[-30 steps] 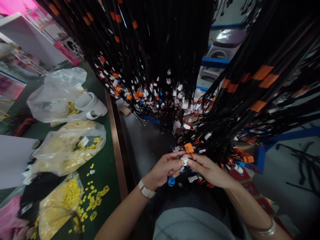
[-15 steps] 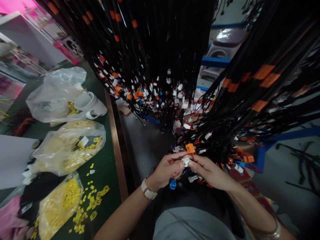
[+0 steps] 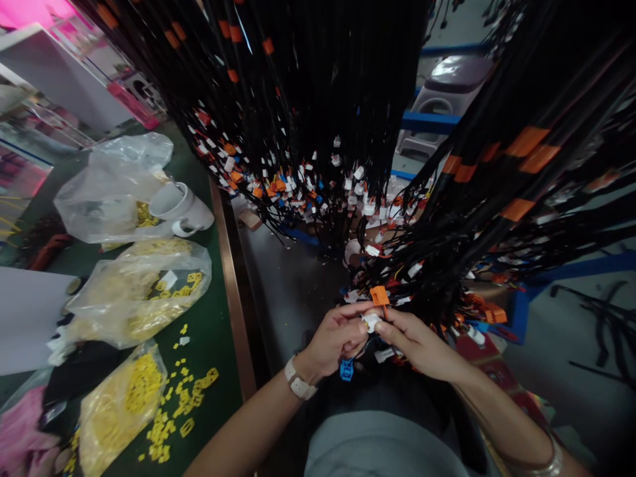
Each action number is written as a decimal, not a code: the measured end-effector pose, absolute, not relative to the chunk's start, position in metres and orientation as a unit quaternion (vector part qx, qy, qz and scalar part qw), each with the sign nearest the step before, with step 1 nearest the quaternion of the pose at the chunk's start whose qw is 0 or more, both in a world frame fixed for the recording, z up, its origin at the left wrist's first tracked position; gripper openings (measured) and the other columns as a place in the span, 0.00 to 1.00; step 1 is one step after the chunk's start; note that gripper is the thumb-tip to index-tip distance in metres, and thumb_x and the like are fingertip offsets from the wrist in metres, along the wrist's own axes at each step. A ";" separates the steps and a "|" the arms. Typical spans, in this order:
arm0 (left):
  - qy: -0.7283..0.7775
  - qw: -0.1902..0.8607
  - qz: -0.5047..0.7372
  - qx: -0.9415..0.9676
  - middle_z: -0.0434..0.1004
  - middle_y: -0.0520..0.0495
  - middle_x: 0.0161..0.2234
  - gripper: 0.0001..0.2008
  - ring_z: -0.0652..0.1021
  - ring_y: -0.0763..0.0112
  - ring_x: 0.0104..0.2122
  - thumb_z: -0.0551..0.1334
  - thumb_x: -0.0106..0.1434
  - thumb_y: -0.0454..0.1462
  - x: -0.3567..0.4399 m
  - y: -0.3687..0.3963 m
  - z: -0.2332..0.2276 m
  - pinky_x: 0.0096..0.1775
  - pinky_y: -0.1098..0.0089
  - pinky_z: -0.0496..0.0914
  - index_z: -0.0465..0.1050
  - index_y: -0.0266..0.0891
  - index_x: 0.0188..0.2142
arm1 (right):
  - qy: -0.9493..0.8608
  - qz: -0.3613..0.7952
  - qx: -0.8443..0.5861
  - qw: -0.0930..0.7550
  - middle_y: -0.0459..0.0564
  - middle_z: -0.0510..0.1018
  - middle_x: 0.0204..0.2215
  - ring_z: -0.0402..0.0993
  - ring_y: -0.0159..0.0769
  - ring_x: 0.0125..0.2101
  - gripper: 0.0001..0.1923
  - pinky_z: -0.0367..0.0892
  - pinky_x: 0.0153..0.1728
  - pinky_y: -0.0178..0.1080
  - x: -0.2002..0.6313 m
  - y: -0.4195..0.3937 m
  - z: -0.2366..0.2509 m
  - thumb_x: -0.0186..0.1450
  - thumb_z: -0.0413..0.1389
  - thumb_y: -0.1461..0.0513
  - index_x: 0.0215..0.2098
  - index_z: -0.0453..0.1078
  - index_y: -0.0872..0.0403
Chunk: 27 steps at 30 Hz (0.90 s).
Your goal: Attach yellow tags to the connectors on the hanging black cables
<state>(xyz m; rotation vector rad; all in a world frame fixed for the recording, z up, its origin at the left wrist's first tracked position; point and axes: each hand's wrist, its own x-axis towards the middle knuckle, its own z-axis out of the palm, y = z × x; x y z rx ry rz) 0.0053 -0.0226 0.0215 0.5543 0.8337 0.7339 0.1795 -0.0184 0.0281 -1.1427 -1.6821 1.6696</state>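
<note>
Head view: my left hand [image 3: 334, 338] and right hand [image 3: 416, 341] meet fingertip to fingertip, both pinched on a small white connector [image 3: 370, 321] between them. Orange connector [image 3: 379, 295] just above it; blue connector [image 3: 346, 370] dangling under my left hand. Black wire harnesses [image 3: 322, 99] hang beyond.

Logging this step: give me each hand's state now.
Left hand: closed, pinching the small white connector.
Right hand: closed, pinching the same white connector.

Dim, wide-angle view bent at the edges, with pink glare top left and murky, soft corners.
</note>
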 end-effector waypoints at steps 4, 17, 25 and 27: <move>0.389 0.817 0.343 0.252 0.51 0.60 0.12 0.25 0.53 0.85 0.13 0.66 0.52 0.39 0.006 -0.023 0.020 0.18 0.77 0.47 0.70 0.36 0.50 | -0.617 0.616 -0.418 0.257 0.48 0.74 0.28 0.69 0.36 0.29 0.19 0.66 0.33 0.36 0.179 -0.017 0.028 0.66 0.46 0.51 0.43 0.70 0.54; 0.353 0.836 0.338 0.251 0.51 0.61 0.13 0.26 0.52 0.85 0.13 0.67 0.52 0.40 0.008 -0.019 0.022 0.17 0.78 0.48 0.69 0.34 0.51 | -0.581 0.644 -0.410 0.283 0.46 0.71 0.27 0.65 0.32 0.28 0.18 0.62 0.29 0.33 0.179 -0.018 0.027 0.66 0.47 0.52 0.44 0.69 0.54; 0.377 0.861 0.252 0.229 0.52 0.56 0.14 0.34 0.51 0.83 0.13 0.47 0.58 0.60 -0.009 -0.005 0.016 0.16 0.77 0.45 0.74 0.30 0.28 | -0.488 0.673 -0.444 0.336 0.41 0.62 0.21 0.55 0.28 0.21 0.19 0.54 0.22 0.31 0.184 -0.015 0.016 0.64 0.49 0.49 0.42 0.69 0.54; 0.364 0.871 0.203 0.260 0.51 0.55 0.13 0.39 0.51 0.83 0.13 0.43 0.57 0.62 -0.020 -0.002 0.017 0.16 0.75 0.42 0.73 0.29 0.23 | -0.482 0.667 -0.448 0.350 0.41 0.62 0.20 0.56 0.28 0.21 0.17 0.56 0.23 0.31 0.185 -0.015 0.015 0.65 0.49 0.50 0.40 0.69 0.53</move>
